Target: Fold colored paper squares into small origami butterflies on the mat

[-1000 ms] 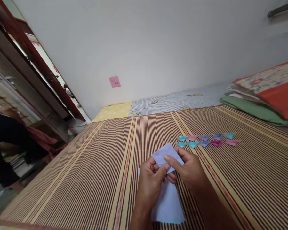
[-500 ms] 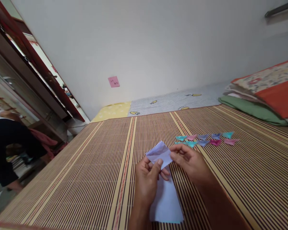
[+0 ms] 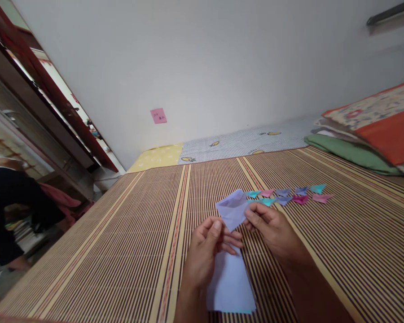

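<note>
A folded lavender paper (image 3: pixel 233 208) is pinched at its right edge between the thumb and fingers of my right hand (image 3: pixel 271 226). My left hand (image 3: pixel 210 246) is just below the paper, its thumb raised near the index finger and the other fingers spread; nothing shows in its grasp. Under my left hand lies a stack of pale paper sheets (image 3: pixel 231 285) on the striped mat (image 3: pixel 121 242). Beyond my right hand, several small folded papers in teal, pink, blue and magenta (image 3: pixel 300 198) sit in two rows.
Folded cloths (image 3: pixel 353 154) and an orange patterned fabric (image 3: pixel 390 139) are piled at the right. A pink note (image 3: pixel 159 115) is stuck on the wall (image 3: pixel 222 58). At the left, a person in dark clothes (image 3: pixel 13 197) bends near a doorway.
The lavender paper has moved up and right with my right hand and turned. My left hand has let go of it, with its fingers now spread below.
</note>
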A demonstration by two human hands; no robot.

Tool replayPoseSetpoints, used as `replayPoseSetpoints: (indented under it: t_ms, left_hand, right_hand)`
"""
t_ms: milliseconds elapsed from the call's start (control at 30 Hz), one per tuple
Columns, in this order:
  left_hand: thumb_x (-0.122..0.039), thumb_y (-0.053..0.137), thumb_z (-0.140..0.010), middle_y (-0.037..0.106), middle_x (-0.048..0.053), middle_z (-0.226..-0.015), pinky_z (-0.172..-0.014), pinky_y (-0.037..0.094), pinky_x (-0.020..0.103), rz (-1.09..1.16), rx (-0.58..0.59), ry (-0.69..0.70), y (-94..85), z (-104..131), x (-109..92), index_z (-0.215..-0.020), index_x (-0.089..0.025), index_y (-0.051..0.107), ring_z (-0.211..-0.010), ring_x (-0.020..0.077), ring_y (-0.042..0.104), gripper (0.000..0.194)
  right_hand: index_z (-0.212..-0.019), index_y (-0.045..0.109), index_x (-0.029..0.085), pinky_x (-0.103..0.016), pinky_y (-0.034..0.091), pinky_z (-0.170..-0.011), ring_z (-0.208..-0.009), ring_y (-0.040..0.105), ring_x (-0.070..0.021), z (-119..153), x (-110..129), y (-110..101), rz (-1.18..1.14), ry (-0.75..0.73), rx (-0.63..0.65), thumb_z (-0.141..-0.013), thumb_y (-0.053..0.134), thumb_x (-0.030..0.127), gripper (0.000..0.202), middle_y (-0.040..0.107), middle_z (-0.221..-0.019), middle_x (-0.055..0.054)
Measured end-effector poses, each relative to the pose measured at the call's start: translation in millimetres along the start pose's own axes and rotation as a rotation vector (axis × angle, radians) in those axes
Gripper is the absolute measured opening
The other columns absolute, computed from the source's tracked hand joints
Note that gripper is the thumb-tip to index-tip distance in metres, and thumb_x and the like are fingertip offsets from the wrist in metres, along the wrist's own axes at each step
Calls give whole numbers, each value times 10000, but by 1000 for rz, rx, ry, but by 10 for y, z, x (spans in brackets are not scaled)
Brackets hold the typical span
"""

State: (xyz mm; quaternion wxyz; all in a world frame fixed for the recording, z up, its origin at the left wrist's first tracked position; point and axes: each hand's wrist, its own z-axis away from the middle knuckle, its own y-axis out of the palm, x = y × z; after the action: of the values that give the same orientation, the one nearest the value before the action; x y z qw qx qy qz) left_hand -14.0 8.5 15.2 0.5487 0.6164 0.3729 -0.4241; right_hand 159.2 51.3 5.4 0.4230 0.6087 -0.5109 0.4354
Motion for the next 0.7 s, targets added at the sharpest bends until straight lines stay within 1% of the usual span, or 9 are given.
replayPoseSetpoints:
  t_ms: [67, 133, 267, 400, 500, 600, 667, 700]
  left_hand:
    - [-467, 685, -908, 785, 129, -809, -569, 524, 229, 46, 27, -36, 18, -12, 21, -916, -136, 615, -645, 184, 741, 338]
    - [-472, 718, -882, 782, 127, -771, -554, 521, 219, 90, 35, -38, 43, -16, 38, -897, -132, 607, -608, 178, 735, 358]
    - [-509, 736, -858, 777, 122, -738, -531, 516, 209, 173, 8, -27, 68, -18, 44, -848, -140, 581, -580, 174, 729, 400]
    - [-477, 744, -859, 776, 120, -742, -524, 507, 203, 166, -24, -16, 57, -21, 29, -875, -135, 587, -585, 175, 731, 377]
    - [-464, 761, -842, 766, 100, -708, -510, 493, 200, 175, -48, -16, 55, -15, 17, -893, -140, 595, -572, 174, 723, 367]
    - [-452, 788, -813, 750, 81, -689, -508, 492, 203, 141, -47, -23, 62, -15, 25, -1010, -114, 641, -554, 165, 707, 418]
    - [-417, 841, -761, 719, 41, -659, -508, 496, 204, 99, -89, -11, 56, -27, 51, -1035, -105, 665, -526, 138, 671, 451]
    - [-397, 871, -725, 687, 10, -626, -499, 491, 199, 83, -133, 4, 47, -38, 69, -987, -109, 676, -502, 119, 639, 436]
  right_hand:
    - [-705, 613, 201, -263, 427, -587, -590, 513, -143, -7, -10, 19, 4, 19, 23, -850, 687, 546, 381, 559, -618, 19]
    - [-701, 605, 203, -263, 428, -598, -595, 515, -142, -8, -24, 48, 12, 29, 34, -856, 678, 537, 375, 563, -623, 19]
    - [-717, 598, 206, -261, 422, -603, -607, 513, -143, -4, -59, 98, -3, 38, 66, -883, 649, 518, 357, 573, -638, 19]
    - [-709, 577, 208, -254, 401, -575, -587, 480, -134, 7, -80, 118, -21, 34, 69, -895, 642, 512, 362, 541, -628, 31]
    - [-736, 593, 202, -251, 414, -578, -599, 494, -134, 16, -69, 130, -36, 18, 100, -906, 634, 498, 343, 547, -648, 29]
    - [-756, 603, 200, -258, 450, -590, -601, 516, -138, 19, -59, 147, -70, 0, 176, -950, 579, 466, 330, 550, -657, 27]
    - [-804, 632, 200, -272, 482, -606, -620, 560, -151, 20, -59, 155, -73, -23, 191, -964, 560, 416, 278, 584, -681, 14]
    - [-879, 662, 200, -284, 503, -627, -662, 601, -166, 21, -58, 157, -51, -45, 172, -953, 579, 379, 210, 627, -735, -4]
